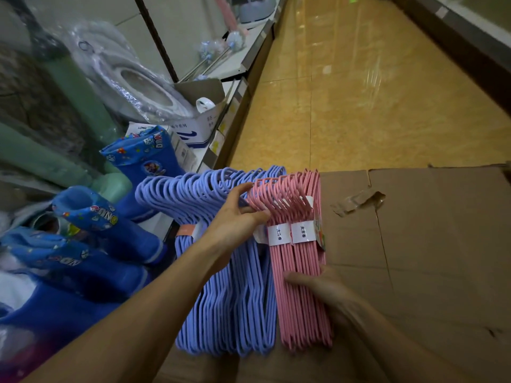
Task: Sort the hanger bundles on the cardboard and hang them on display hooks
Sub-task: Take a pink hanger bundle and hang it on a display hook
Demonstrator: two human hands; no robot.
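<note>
Flattened cardboard [431, 244] carries blue hangers [229, 299] beside pink hangers [301, 286].

My one camera sits on my head, looking forward and down, close over the cardboard [414, 230] at arm's reach (the shop floor [359, 92] stretching ahead fills the upper frame).

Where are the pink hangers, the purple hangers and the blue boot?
pink hangers [300, 286], head view, on the straight bars.
purple hangers [235, 308], head view, mid bundle.
blue boot [149, 157], head view, its printed shaft.
</note>
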